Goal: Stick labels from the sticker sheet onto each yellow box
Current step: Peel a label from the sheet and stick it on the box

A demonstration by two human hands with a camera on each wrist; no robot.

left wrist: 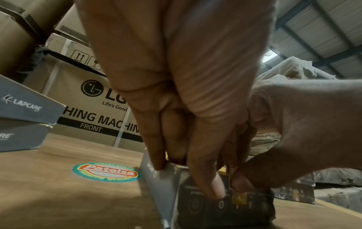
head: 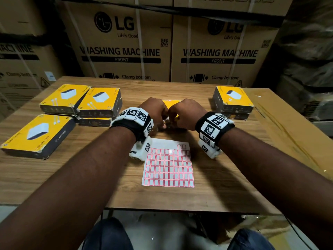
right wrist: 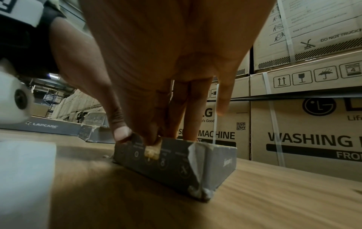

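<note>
Over the middle yellow box (head: 172, 103), both hands (head: 156, 110) bent down, fingertips pressing.

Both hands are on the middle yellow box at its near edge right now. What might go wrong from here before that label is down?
1. The small red-bordered label, pinched edge-on by the right hand, may fold or stick to skin.
2. The flat yellow cardboard box is torn at its corner; the left hand pressing there may worsen it.
3. The white sticker sheet lies loose under both wrists and could get dragged.
</note>
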